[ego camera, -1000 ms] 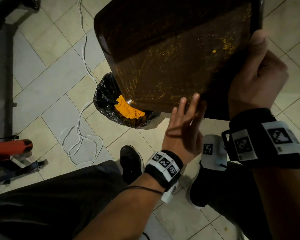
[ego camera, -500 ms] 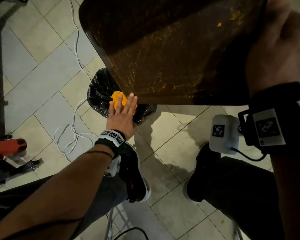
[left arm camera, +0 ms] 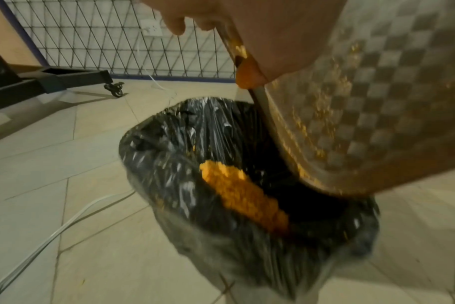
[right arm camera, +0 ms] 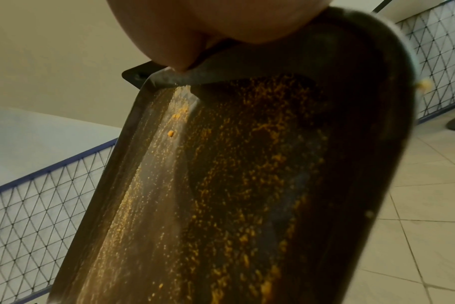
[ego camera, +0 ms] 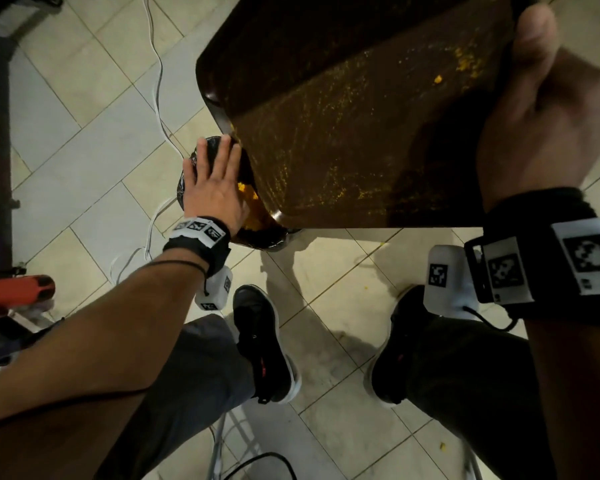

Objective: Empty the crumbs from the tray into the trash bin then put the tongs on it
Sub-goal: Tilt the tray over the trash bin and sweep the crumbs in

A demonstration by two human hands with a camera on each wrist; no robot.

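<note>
A dark brown tray [ego camera: 343, 116] dusted with orange crumbs is tilted steeply, its lower corner over the trash bin [ego camera: 264, 237]. The bin [left arm camera: 221, 236] is lined with a black bag and holds a pile of orange crumbs [left arm camera: 242, 197]. My right hand [ego camera: 541, 109] grips the tray's raised right edge, thumb on the inner face [right arm camera: 185, 51]. My left hand [ego camera: 215, 178] hovers over the bin with straight fingers, its fingertips against the tray's lower left edge [left arm camera: 244, 67]. Fine crumbs still cling to the tray [right arm camera: 247, 185]. No tongs are in view.
The tiled floor carries a white cable [ego camera: 156, 81] left of the bin. My two black shoes [ego camera: 264, 344] stand just behind it. A red-handled object [ego camera: 14, 292] lies at the left edge. A black wheeled frame [left arm camera: 112, 90] and a mesh fence [left arm camera: 104, 37] stand beyond.
My left hand left the tray's lower edge, swung left and down over the bin, and now lies along the tray's left edge. The right hand kept the tray tilted.
</note>
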